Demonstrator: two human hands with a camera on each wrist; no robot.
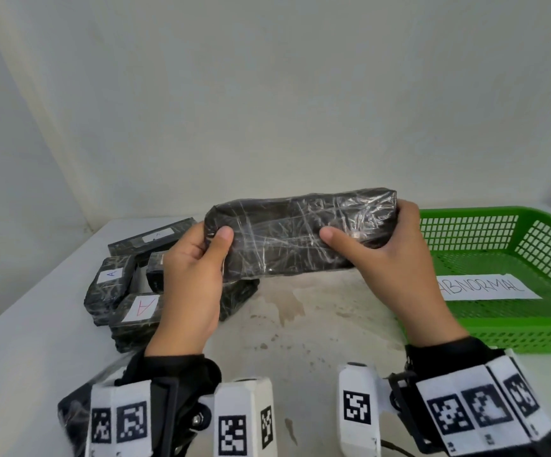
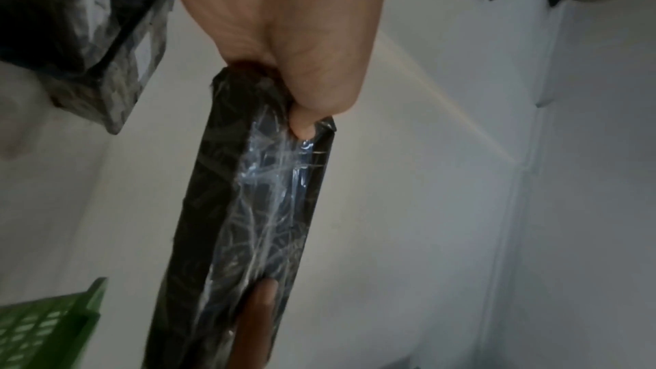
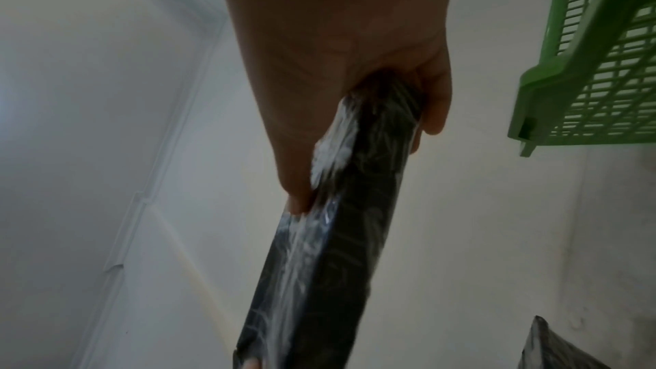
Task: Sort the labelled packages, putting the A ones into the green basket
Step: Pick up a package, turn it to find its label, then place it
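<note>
A long black package [image 1: 287, 232] wrapped in clear film is held up above the table by both hands. My left hand [image 1: 198, 258] grips its left end, thumb on the near face. My right hand [image 1: 382, 245] grips the right end the same way. No label shows on the face turned toward me. The left wrist view shows the package [image 2: 255, 220] edge-on under my left hand [image 2: 302, 89]; the right wrist view shows the package [image 3: 341, 234] under my right hand [image 3: 355, 94]. The green basket [image 1: 504, 338] sits at the right, holding a paper sheet [image 1: 485, 286] that reads ABNORMAL.
A pile of black wrapped packages [image 1: 119, 291] lies at the left of the white table [image 1: 20, 357], several with white A labels [image 1: 144, 308]. One more dark package [image 1: 73, 413] lies near my left wrist. A pale wall stands behind.
</note>
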